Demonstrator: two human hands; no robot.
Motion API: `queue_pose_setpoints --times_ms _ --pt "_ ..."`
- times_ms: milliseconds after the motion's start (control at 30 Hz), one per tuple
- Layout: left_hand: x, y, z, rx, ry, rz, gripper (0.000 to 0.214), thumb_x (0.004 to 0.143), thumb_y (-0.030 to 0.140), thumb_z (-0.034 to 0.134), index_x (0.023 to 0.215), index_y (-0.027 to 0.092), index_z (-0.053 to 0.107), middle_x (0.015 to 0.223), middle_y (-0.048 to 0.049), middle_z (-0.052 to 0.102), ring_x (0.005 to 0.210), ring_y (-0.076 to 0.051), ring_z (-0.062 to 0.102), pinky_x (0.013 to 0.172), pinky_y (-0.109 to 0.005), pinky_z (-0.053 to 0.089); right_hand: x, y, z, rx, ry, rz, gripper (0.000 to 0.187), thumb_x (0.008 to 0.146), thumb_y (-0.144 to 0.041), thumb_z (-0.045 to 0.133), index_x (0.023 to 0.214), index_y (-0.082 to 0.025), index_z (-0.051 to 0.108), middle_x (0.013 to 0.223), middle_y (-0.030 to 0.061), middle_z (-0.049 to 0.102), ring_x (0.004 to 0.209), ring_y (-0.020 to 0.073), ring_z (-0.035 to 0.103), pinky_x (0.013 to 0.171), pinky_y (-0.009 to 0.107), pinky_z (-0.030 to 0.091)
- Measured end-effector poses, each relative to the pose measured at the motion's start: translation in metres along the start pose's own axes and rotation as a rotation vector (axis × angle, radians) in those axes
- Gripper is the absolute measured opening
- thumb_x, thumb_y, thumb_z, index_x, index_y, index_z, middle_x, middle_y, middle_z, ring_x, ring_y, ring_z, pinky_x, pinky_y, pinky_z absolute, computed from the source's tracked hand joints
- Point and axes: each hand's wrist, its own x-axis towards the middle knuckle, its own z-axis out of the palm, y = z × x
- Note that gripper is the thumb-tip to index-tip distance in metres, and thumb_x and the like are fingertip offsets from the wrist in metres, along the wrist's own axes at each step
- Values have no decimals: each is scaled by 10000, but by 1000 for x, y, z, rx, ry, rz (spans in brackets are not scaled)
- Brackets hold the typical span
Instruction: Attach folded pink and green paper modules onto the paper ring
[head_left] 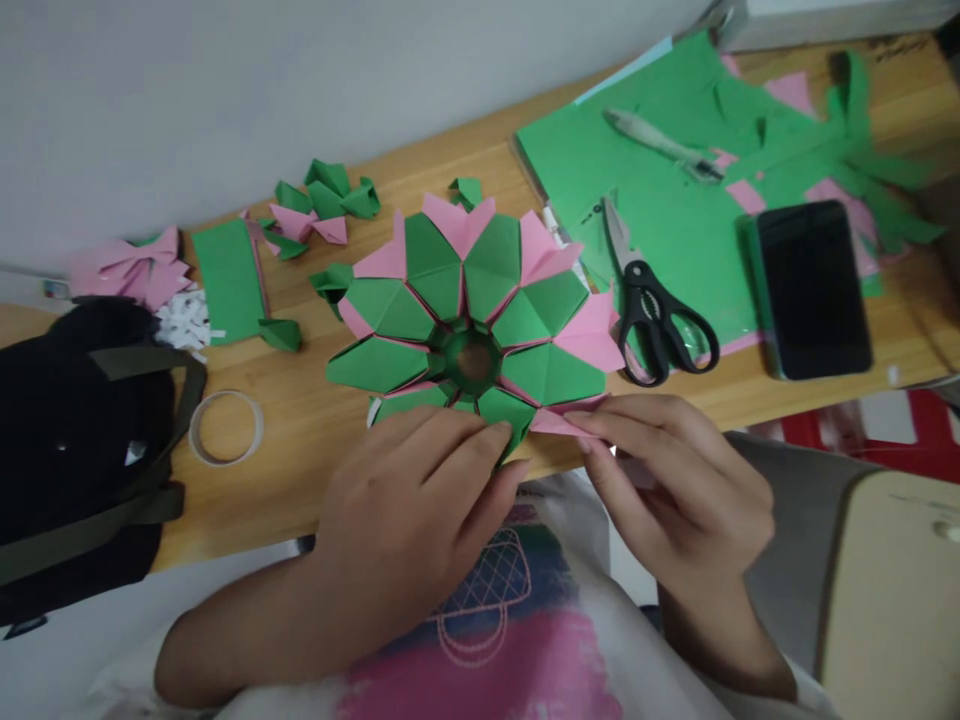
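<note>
Left hand (412,510), clamped on the origami flower (529,315), hides its seven-o'clock edge; right hand (686,490) pinches a pink petal (559,422) at four o'clock

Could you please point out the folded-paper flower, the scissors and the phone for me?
Folded-paper flower (546,372): head view, on the green petal right of its central hollow.
Scissors (640,280): head view, on the black handles near the pivot.
Phone (814,290): head view, on the middle of its dark screen.
</note>
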Motion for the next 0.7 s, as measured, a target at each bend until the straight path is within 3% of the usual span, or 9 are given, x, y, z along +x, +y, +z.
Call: queue_pose_setpoints --times_ms 700 --pt "2 0 5 -27 -25 7 172 942 340 555 928 192 640 808 -15 696 721 -202 639 607 -353 510 2 3 -5 66 -21 109 283 785 -11 698 1015 -171 734 939 28 715 852 106 673 742 212 550"
